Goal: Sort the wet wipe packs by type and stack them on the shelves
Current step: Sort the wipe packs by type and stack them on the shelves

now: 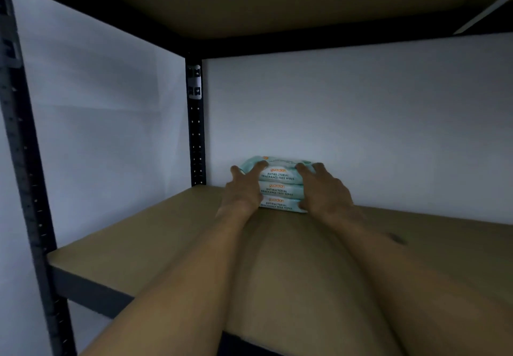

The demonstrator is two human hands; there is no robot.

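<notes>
Wet wipe packs (278, 190): three teal packs stacked flat, printed fronts facing out, at back of shelf board, close to wall.
White wall (361, 119) behind bay, white panel at left side.
Tan shelf board (166, 230), dimly lit; upper board (249, 0) overhead, dark.
Black perforated front post (25, 175) at left edge; rear post (197, 133) just left of stack.
Left hand (243, 189) grasps stack's left end, fingers curled over top pack.
Right hand (324, 189) grasps right end, thumb low by bottom pack.

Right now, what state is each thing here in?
Wipe pack stack: three packs high, lying flat, labels facing out, at the shelf's back.
Left hand: grips the stack's left end.
Right hand: grips the stack's right end.
Shelf board: bears the stack.
</notes>
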